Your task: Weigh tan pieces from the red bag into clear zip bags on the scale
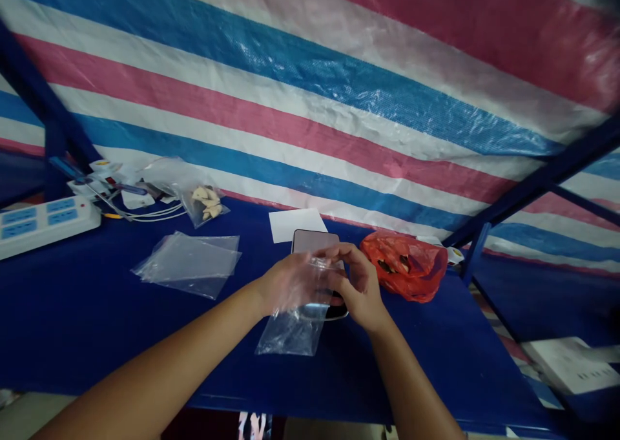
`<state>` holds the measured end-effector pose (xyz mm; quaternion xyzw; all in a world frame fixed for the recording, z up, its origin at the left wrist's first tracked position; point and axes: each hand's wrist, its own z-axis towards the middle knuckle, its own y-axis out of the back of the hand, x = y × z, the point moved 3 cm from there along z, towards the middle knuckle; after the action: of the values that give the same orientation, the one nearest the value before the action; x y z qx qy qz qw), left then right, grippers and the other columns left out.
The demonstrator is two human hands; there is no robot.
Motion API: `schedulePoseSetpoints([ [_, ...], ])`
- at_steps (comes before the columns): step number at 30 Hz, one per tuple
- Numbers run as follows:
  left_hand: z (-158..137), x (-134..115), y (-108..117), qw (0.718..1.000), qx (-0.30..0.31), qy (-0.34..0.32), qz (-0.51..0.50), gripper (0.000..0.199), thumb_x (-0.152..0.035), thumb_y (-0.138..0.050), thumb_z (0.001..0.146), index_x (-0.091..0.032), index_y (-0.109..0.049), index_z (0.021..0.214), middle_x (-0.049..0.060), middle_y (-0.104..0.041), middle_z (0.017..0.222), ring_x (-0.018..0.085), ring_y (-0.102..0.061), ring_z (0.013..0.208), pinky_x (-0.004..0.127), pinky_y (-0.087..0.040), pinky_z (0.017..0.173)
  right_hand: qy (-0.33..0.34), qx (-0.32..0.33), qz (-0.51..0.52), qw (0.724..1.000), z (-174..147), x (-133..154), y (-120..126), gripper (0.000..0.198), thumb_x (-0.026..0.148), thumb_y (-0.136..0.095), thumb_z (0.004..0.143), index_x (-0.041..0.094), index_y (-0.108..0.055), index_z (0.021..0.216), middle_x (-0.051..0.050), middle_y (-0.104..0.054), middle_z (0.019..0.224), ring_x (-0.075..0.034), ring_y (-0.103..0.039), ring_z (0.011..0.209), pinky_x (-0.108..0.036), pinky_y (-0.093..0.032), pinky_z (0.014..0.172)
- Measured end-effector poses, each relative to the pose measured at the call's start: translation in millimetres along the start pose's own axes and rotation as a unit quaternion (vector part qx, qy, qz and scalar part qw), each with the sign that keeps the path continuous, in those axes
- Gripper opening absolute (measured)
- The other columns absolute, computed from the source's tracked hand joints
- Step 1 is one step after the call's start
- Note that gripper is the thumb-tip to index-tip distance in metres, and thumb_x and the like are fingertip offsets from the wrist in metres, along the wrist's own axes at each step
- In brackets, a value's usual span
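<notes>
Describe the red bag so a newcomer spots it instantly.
On the blue table, find the person's right hand. Just beyond it to the right lies a crumpled red plastic bag. Its colour sets it apart from the clear bags further left.

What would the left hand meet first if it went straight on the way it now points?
Probably the right hand, just ahead of the left hand beside the clear, thin plastic bag; blur and overlap leave the depth unclear.
</notes>
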<state>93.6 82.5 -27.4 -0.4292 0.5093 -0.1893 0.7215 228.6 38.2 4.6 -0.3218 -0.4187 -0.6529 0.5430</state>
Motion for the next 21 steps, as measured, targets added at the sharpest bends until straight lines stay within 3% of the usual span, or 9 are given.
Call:
schedulePoseSetpoints([
  [6,-0.5,7.6,7.4,0.997,-0.029,0.035,0.064,0.06,-0.042,-0.079,0.078,-0.02,-0.059,0.13,0.011,-0.062,0.121,0.026,-0.061,0.111,0.048,-0.047,0.1,0.017,0.008,0.016,1.0,-3.1,2.0,-2.5,0.029,0.015,-0.058,0.082,0.024,-0.064,0.109,-0.001,-0.066,0.089,-0.019,-0.064,0.088,-0.032,-0.05,0.08],
  [11,-2.2,6.7,2.3,0.997,0.026,0.045,0.064,0.057,-0.052,-0.075,0.079,-0.017,-0.062,0.123,0.015,-0.063,0.124,0.031,-0.058,0.116,0.047,-0.047,0.096,0.01,-0.003,0.048,0.999,-6.5,4.2,-3.6,0.024,0.016,-0.059,0.086,0.024,-0.062,0.108,0.001,-0.063,0.079,-0.014,-0.061,0.072,-0.024,-0.046,0.062],
  [21,0.0,8.6,5.8,0.997,-0.037,0.06,0.023,0.048,-0.053,-0.075,0.078,-0.014,-0.068,0.105,0.011,-0.069,0.099,0.027,-0.065,0.097,0.048,-0.051,0.092,-0.03,0.006,0.045,0.999,-0.4,0.6,-5.8,0.017,0.027,-0.061,0.086,0.022,-0.063,0.102,0.0,-0.063,0.081,-0.015,-0.06,0.074,-0.027,-0.047,0.069],
])
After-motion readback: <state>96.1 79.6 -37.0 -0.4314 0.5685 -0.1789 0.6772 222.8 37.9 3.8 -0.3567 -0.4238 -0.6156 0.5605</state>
